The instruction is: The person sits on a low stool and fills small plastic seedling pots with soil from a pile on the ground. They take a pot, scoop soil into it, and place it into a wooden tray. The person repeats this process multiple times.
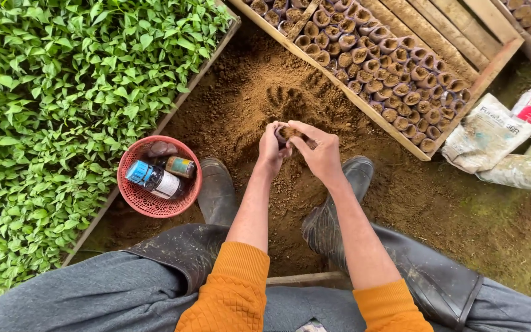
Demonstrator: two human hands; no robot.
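My left hand (271,149) is wrapped around a small dark seedling pot (285,133) filled with brown soil, held above the loose soil heap (259,86). My right hand (318,150) meets it from the right, fingers pressing on the soil at the pot's mouth. Both hands hover between my two rubber boots (217,190). Most of the pot is hidden by my fingers.
A wooden frame (364,98) with several rows of soil-filled pots lies at the upper right. A bed of green seedlings (62,104) fills the left. A red basket (131,194) holds bottles near my left boot. Sacks (493,132) lie at the right.
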